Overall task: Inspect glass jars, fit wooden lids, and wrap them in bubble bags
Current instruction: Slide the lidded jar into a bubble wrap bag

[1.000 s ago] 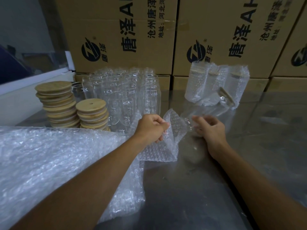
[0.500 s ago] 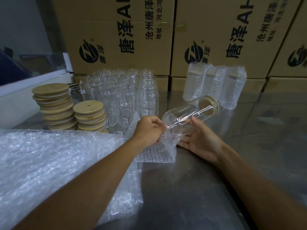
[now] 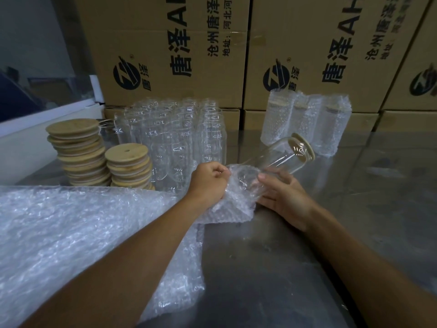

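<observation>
A clear glass jar [image 3: 279, 157] with a wooden lid [image 3: 305, 147] lies tilted, its lid end up and to the right. Its base sits inside the mouth of a small bubble bag [image 3: 233, 204]. My left hand [image 3: 209, 179] pinches the bag's edge in curled fingers. My right hand [image 3: 283, 196] holds the jar from below, thumb over the glass. Several bare glass jars [image 3: 175, 143] stand in a block behind my left hand. Two stacks of wooden lids [image 3: 80, 150] stand to their left.
A heap of bubble bags [image 3: 71, 233] covers the near left of the steel table [image 3: 307, 268]. Three wrapped jars [image 3: 307, 124] stand at the back right. Printed cardboard boxes [image 3: 177, 50] wall off the back.
My right hand picked up the lidded jar, which lay among the wrapped jars a second ago. It has since slid the jar's base into the bag's mouth. My left hand has kept its hold on the bag.
</observation>
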Action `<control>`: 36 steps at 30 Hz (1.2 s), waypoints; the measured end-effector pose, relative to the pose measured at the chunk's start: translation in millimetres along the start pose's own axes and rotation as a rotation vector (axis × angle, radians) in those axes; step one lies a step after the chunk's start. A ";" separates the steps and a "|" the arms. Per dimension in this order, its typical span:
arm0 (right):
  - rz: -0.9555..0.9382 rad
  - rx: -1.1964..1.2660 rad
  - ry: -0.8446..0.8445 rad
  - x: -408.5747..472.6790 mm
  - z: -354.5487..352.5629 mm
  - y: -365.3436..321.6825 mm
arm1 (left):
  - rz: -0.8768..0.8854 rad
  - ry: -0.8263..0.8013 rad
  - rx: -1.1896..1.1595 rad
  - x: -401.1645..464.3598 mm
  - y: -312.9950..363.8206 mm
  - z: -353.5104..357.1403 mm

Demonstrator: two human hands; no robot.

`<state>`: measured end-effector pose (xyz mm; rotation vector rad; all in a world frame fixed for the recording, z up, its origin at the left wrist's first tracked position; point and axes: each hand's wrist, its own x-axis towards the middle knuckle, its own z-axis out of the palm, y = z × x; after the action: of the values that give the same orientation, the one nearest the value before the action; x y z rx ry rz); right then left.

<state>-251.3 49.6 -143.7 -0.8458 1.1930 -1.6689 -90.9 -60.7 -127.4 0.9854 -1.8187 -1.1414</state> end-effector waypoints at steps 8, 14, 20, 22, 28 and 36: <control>-0.333 -0.519 0.032 -3.3 6.5 3.5 | 0.050 0.071 -0.008 1.2 -0.8 0.4; -0.503 -0.675 -0.011 -7.6 10.3 0.3 | 0.109 0.058 -0.030 -0.9 1.6 0.5; -0.501 -0.854 -0.177 -8.6 13.1 -3.9 | 0.134 0.086 -0.067 -1.5 2.7 -1.8; -0.516 -0.938 -0.201 -11.4 16.6 -9.7 | 0.155 0.088 -0.083 -1.5 2.8 -2.2; -0.513 -1.015 -0.153 -10.3 13.4 -14.0 | 0.305 0.060 -0.104 -4.7 7.0 -2.7; -0.512 -0.842 0.098 -10.7 8.6 -7.6 | 0.443 -0.011 0.404 -17.2 10.9 -6.2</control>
<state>-241.7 57.6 -134.2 -1.7093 1.9094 -1.5793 -80.6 -44.2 -118.7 0.7309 -2.1851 -0.5225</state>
